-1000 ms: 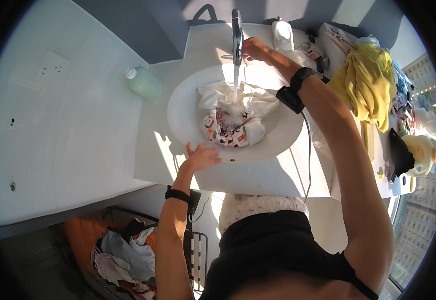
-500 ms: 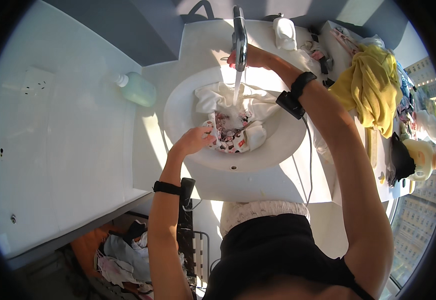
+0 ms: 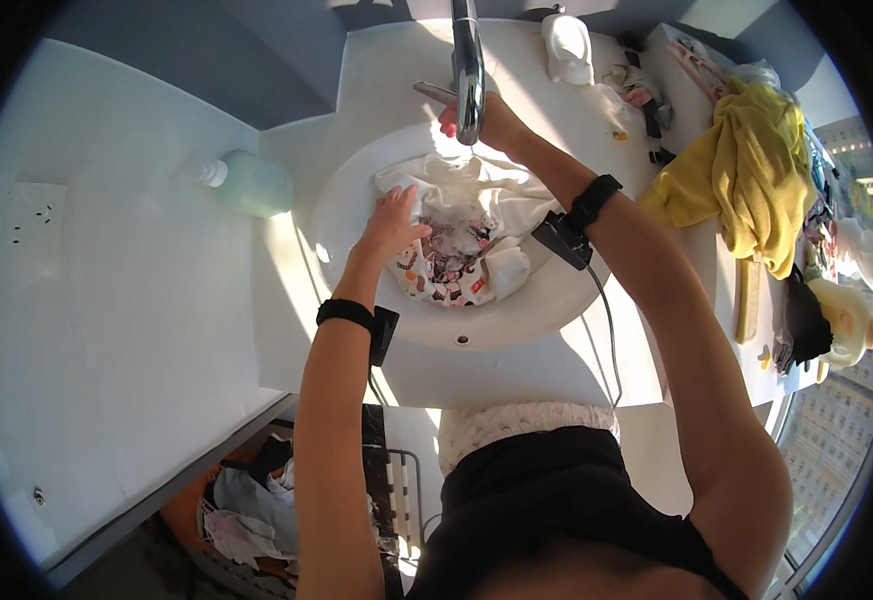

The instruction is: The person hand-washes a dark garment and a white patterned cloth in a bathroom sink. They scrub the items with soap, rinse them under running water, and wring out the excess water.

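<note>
A wet white garment [image 3: 512, 186] with a printed patch of pink, brown and black lies bunched in the oval sink [image 3: 566, 290], with foamy water pooled in its middle. My left hand [image 3: 393, 225] rests on the garment's left side, fingers spread, thumb toward the foam. My right hand [image 3: 502, 122] reaches behind the spout of the chrome faucet [image 3: 467, 75]. Its fingertips show left of the spout, curled at the flat faucet handle [image 3: 434, 92]. The spout hides part of that hand. No clear stream falls from the spout.
A pale green bottle [image 3: 256, 184] stands left of the sink. At the back is a white bottle [image 3: 567, 50]. On the right, a yellow cloth [image 3: 751, 170] is heaped beside a wooden bar [image 3: 747, 300] and a yellowish jug [image 3: 844, 325]. Clothes fill a basket [image 3: 251, 505] low on the left.
My left hand has moved up along the garment. The faucet handle now shows raised left of the spout, and the water stream seen earlier is gone. My right hand stays by the faucet.
</note>
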`<state>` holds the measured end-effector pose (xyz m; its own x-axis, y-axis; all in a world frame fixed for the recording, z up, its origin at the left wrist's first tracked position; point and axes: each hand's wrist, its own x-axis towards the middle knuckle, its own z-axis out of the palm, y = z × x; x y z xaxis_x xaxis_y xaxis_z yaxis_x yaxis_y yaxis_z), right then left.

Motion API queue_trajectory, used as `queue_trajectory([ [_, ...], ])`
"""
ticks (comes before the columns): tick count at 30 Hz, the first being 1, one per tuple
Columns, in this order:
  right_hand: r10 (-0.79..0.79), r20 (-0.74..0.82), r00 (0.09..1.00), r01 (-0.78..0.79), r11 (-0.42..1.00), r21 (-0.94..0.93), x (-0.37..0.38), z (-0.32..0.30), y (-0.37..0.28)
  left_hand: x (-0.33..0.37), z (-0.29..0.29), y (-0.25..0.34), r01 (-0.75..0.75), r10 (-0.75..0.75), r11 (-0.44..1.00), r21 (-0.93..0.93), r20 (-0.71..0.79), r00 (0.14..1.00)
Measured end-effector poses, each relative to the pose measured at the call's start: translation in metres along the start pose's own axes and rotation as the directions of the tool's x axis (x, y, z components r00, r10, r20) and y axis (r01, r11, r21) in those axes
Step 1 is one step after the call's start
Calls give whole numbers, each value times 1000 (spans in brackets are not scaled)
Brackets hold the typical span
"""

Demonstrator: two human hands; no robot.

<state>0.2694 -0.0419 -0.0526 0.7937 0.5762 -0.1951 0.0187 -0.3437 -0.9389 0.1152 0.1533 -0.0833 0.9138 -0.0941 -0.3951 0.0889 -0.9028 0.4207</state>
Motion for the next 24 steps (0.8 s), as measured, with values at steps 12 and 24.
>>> queue_trajectory([
  [12, 306, -31, 951, -223, 618, -754, -83, 93, 99, 40, 65, 3, 52, -77, 941, 333, 61, 995],
  [24, 321, 158, 934, -15, 478, -878, -22, 70, 73, 87, 74, -18, -13, 50, 981, 194, -190, 980],
])
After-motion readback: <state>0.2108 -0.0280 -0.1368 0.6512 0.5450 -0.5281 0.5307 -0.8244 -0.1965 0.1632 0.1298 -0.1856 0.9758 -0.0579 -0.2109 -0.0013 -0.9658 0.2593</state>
